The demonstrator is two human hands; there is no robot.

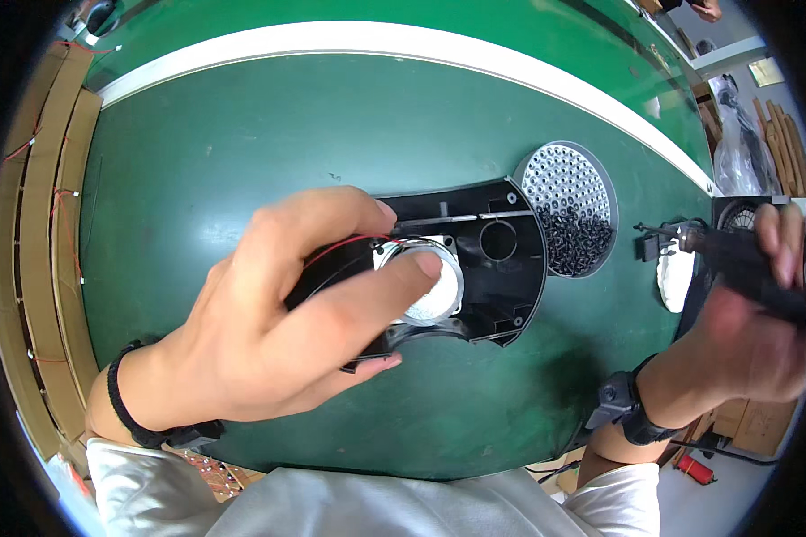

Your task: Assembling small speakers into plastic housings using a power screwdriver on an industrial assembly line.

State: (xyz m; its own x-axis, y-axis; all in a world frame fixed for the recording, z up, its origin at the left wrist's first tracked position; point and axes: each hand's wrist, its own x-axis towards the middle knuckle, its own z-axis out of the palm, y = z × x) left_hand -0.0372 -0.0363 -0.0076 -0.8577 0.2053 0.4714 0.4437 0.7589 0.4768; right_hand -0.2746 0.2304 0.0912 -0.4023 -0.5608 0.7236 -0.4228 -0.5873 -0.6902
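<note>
My left hand (278,313) grips a black plastic housing (510,300) on the green table, its thumb pressing on a round silver speaker (439,295) set in the middle of the shell. Thin red and black wires run from the speaker under my fingers. Out at the right side, my right hand (761,331), somewhat blurred, is closed around a black electric screwdriver (739,264), whose bit points left. Between the two hands, a round grey dish (569,179) with a dimpled floor holds many small black screws (578,242); it stands close to the housing's far right corner.
Cardboard trays (49,224) with red wires line the left edge. A white strip (403,38) bounds the far side of the green table (215,134). Near the screwdriver lie a small black part and a white object (674,277). Another person's hand (707,9) shows at the top right.
</note>
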